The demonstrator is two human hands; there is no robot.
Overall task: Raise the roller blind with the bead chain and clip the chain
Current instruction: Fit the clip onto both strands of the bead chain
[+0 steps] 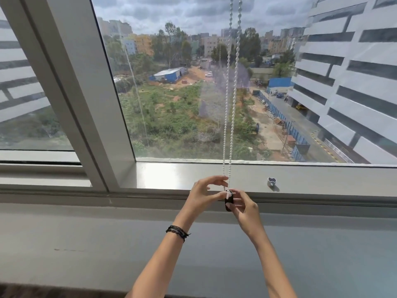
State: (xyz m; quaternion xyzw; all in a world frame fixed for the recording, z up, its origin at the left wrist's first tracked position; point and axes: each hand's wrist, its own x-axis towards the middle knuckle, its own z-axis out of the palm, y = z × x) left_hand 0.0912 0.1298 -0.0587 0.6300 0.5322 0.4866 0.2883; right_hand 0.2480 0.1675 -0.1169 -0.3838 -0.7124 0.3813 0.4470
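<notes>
From my place in the room, the thick window post is at the left. No blind cloth covers the glass, so I judge the roller blind is already up, out of sight. The left grip, dark bands on its wrist, curls beside the bead chain. Its forefinger touches the left strand, probably to steady the loop, but I cannot tell if it really pinches. The chain hangs straight down to the sill, and its lowest part sits in a black clip. The right grip pinches this clip from the side, I think to press it closed. Further right, a small white fitting stands on the sill, apart from both.
</notes>
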